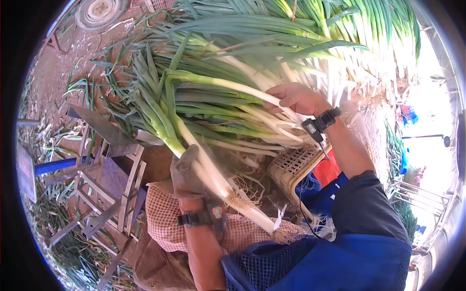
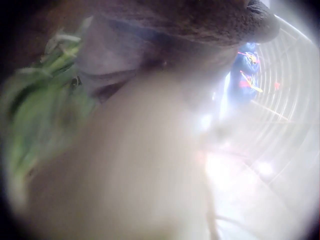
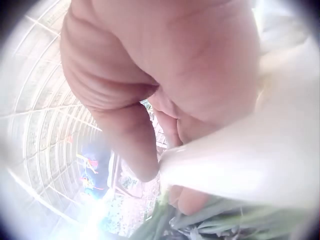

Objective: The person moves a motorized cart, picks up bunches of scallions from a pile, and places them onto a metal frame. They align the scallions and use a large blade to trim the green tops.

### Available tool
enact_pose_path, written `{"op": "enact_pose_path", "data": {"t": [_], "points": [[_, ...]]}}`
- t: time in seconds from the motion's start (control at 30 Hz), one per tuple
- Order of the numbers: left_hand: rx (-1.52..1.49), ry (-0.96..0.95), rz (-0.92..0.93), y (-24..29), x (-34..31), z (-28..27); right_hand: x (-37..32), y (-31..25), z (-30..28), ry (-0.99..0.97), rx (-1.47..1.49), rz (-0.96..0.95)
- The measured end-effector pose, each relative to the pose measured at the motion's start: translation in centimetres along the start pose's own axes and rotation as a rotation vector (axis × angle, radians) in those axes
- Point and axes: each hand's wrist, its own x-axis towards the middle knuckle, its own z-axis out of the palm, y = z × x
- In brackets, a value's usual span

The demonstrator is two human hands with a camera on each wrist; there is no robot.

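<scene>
In the head view, my gloved left hand (image 1: 187, 172) grips large green onions (image 1: 208, 177) near the lap, their white stems and stringy roots pointing toward my body. Up and to the right, my bare right hand (image 1: 300, 99) pinches the white stem of another green onion (image 1: 233, 86), whose green top bends over to the left. The right wrist view has thumb and fingers (image 3: 135, 140) at a pale stem (image 3: 235, 165). A blurred pale stem (image 2: 145, 165) fills much of the left wrist view, below the dark glove (image 2: 190, 25).
A big heap of green onions (image 1: 340, 29) spreads across the back. Beside my right forearm stands a beige plastic basket (image 1: 291, 165). To the left is a metal frame (image 1: 121, 208); a wheel (image 1: 99, 10) lies farther off. Checked cloth (image 1: 162, 208) covers my lap.
</scene>
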Motion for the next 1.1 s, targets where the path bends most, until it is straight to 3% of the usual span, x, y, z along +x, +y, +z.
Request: {"op": "enact_pose_path", "data": {"t": [0.07,0.17,0.3,0.43,0.6,0.73,0.87,0.93,1.0,1.1], "points": [[-0.004,0.021,-0.011,0.1,-0.3,0.2,-0.5,0.2,1.4,-0.068,0.039,0.012],[0.006,0.029,-0.049,-0.1,0.0,-0.5,-1.4,0.0,4.1,-0.033,-0.127,0.026],[0.12,0.01,0.035,-1.3,0.5,-1.8,-1.4,1.6,5.5,-0.016,0.002,0.021],[-0.004,0.029,-0.068,0.0,-0.9,-0.1,-1.4,3.5,9.2,-0.008,0.079,0.2],[0.026,-0.011,-0.101,-1.3,-0.1,-1.9,1.8,4.8,14.9,0.07,0.278,0.053],[-0.038,0.021,-0.123,0.0,-1.7,-0.4,3.7,7.1,18.8,0.175,0.297,0.064],[-0.097,-0.055,-0.126,-0.7,-1.2,-1.2,5.1,8.1,19.4,0.163,0.061,0.029],[0.45,-0.18,0.346,-4.8,1.4,-4.6,5.6,8.6,20.0,0.168,-0.194,0.008],[0.371,-0.215,0.3,-6.5,2.5,-5.7,6.4,8.7,20.5,0.167,-0.455,-0.018],[0.199,-0.252,0.141,-6.0,2.2,-6.1,6.7,8.1,20.0,0.051,-0.378,0.007]]}}
